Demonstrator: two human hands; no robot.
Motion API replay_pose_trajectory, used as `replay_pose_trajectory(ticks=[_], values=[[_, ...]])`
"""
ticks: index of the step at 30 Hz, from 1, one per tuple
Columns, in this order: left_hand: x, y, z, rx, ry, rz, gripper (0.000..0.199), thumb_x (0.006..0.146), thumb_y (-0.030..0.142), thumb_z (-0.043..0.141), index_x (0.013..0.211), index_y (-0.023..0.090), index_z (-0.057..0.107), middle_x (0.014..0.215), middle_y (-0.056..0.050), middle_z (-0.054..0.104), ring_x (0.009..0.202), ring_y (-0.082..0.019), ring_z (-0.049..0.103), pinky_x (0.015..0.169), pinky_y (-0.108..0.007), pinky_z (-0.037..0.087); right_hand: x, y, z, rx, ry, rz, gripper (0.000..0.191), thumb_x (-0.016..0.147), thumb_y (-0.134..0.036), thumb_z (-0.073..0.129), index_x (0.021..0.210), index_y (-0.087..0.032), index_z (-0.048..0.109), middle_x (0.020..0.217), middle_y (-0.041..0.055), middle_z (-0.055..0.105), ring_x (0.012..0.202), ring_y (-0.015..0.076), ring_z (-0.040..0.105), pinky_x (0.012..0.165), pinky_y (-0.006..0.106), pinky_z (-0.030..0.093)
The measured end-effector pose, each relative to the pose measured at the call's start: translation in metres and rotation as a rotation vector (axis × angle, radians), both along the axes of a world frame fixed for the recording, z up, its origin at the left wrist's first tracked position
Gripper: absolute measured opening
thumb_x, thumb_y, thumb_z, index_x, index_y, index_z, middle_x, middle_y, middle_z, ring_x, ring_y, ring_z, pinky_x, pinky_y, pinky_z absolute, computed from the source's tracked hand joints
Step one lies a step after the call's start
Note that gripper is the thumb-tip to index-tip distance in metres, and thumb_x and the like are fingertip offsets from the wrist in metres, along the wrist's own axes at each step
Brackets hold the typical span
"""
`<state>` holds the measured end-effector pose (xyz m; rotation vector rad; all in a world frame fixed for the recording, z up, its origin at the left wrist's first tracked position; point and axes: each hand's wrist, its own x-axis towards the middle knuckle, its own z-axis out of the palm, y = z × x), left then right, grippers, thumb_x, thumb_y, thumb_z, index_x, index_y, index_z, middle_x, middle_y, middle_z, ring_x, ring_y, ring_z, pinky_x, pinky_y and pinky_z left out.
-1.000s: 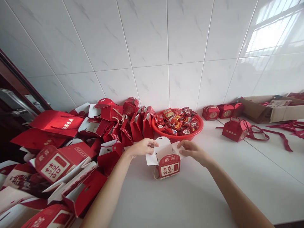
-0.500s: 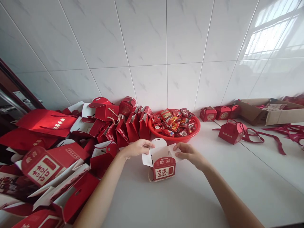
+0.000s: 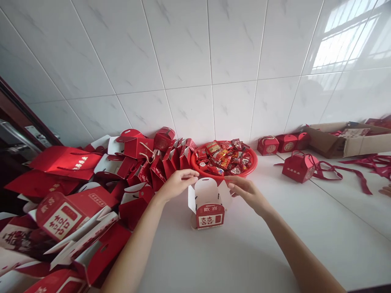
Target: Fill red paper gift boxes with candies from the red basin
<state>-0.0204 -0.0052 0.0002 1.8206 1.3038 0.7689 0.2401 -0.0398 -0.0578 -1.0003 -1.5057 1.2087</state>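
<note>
A red and white paper gift box (image 3: 210,215) with gold-white characters stands upright on the table, its top flaps spread and its white inside showing. My left hand (image 3: 177,185) hovers just above and behind the box's left flap, fingers stretched toward the candy basin and holding nothing. Close to the right flap is my right hand (image 3: 246,193), its fingers extended; whether a fingertip touches the flap I cannot tell. Directly behind the box, a red plastic basin (image 3: 253,166) holds many wrapped candies (image 3: 224,156).
Red gift boxes and bags (image 3: 73,207) are heaped on the left. To the right are a small red box (image 3: 299,167), dark red ribbons (image 3: 354,173) and an open cardboard carton (image 3: 360,145). Another person's fingers (image 3: 386,190) show at the right edge. A tiled wall (image 3: 189,106) stands behind.
My left hand has left the left flap and moved up toward the basin. The right hand has loosened from the right flap. Another person's fingers have come into view at right.
</note>
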Motion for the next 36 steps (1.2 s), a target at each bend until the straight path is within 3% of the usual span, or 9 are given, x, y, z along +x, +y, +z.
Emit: replay_pose_trajectory(ticks=[2,7,12,18,22,24,30,33,36], values=[[0.006,0.009,0.002,0.091,-0.008,0.036,0.035,0.080,0.042,0.064,0.103,0.017,0.072,0.114,-0.009,0.073,0.109,-0.025,0.065,0.100,-0.038,0.048,0.001,0.002,-0.001,0.037,0.025,-0.114,0.049,0.079,-0.060,0.067,0.109,-0.021,0.068,0.090,0.0068,0.071,0.082,0.0223,0.066,0.077,0.039,0.054],[0.031,0.046,0.004,0.208,0.084,-0.041,0.026,0.081,0.031,0.061,0.097,0.015,0.073,0.109,-0.010,0.074,0.103,-0.023,0.067,0.098,-0.036,0.049,0.004,0.005,-0.004,0.095,0.064,-0.318,0.045,0.075,-0.062,0.068,0.090,-0.020,0.068,0.079,0.0055,0.068,0.070,0.0202,0.062,0.073,0.039,0.054],[0.057,0.082,-0.003,0.248,0.325,-0.019,0.021,0.084,0.030,0.059,0.081,0.015,0.073,0.091,-0.009,0.075,0.089,-0.022,0.067,0.081,-0.031,0.048,0.006,0.007,-0.007,0.145,0.027,-0.392,0.041,0.075,-0.060,0.067,0.081,-0.020,0.066,0.075,0.0051,0.067,0.065,0.0196,0.062,0.068,0.037,0.053],[0.081,0.106,-0.015,0.183,0.392,0.044,0.029,0.078,0.043,0.068,0.065,0.017,0.065,0.073,-0.006,0.070,0.079,-0.025,0.066,0.071,-0.031,0.044,0.007,0.010,-0.014,0.214,-0.001,-0.440,0.037,0.076,-0.056,0.067,0.080,-0.019,0.067,0.072,0.0052,0.069,0.058,0.0190,0.063,0.061,0.035,0.053],[0.092,0.113,-0.019,0.159,0.354,0.138,0.026,0.071,0.037,0.077,0.080,0.016,0.066,0.091,-0.010,0.073,0.096,-0.029,0.066,0.078,-0.032,0.045,0.007,0.012,-0.016,0.251,0.000,-0.458,0.034,0.075,-0.054,0.068,0.077,-0.019,0.068,0.066,0.0035,0.067,0.054,0.0184,0.062,0.056,0.032,0.052],[0.094,0.115,-0.021,0.138,0.299,0.156,0.035,0.066,0.033,0.082,0.091,0.016,0.066,0.100,-0.010,0.073,0.102,-0.029,0.065,0.082,-0.032,0.046,0.006,0.013,-0.017,0.252,0.010,-0.463,0.034,0.074,-0.053,0.068,0.076,-0.020,0.068,0.065,0.0033,0.067,0.052,0.0179,0.062,0.055,0.032,0.051],[0.091,0.113,-0.019,0.053,0.092,0.096,0.054,0.062,0.030,0.088,0.108,0.014,0.064,0.100,-0.009,0.072,0.094,-0.023,0.068,0.085,-0.032,0.051,0.006,0.014,-0.018,0.242,0.040,-0.473,0.034,0.073,-0.053,0.071,0.077,-0.019,0.069,0.066,0.0027,0.067,0.052,0.0167,0.061,0.055,0.032,0.051],[0.086,0.103,-0.010,0.003,-0.038,-0.021,0.054,0.066,0.026,0.086,0.113,0.014,0.062,0.089,-0.005,0.071,0.086,-0.019,0.068,0.083,-0.032,0.052,0.004,0.012,-0.017,0.214,0.087,-0.458,0.039,0.074,-0.058,0.071,0.078,-0.019,0.069,0.066,0.0029,0.067,0.052,0.0158,0.059,0.056,0.031,0.050],[0.082,0.083,0.000,-0.020,-0.246,-0.246,0.058,0.067,0.023,0.084,0.118,0.016,0.058,0.077,0.002,0.064,0.079,-0.015,0.065,0.081,-0.030,0.051,0.001,0.009,-0.013,0.145,0.184,-0.400,0.046,0.075,-0.063,0.069,0.086,-0.019,0.069,0.073,0.0045,0.070,0.053,0.0153,0.059,0.055,0.031,0.050]])
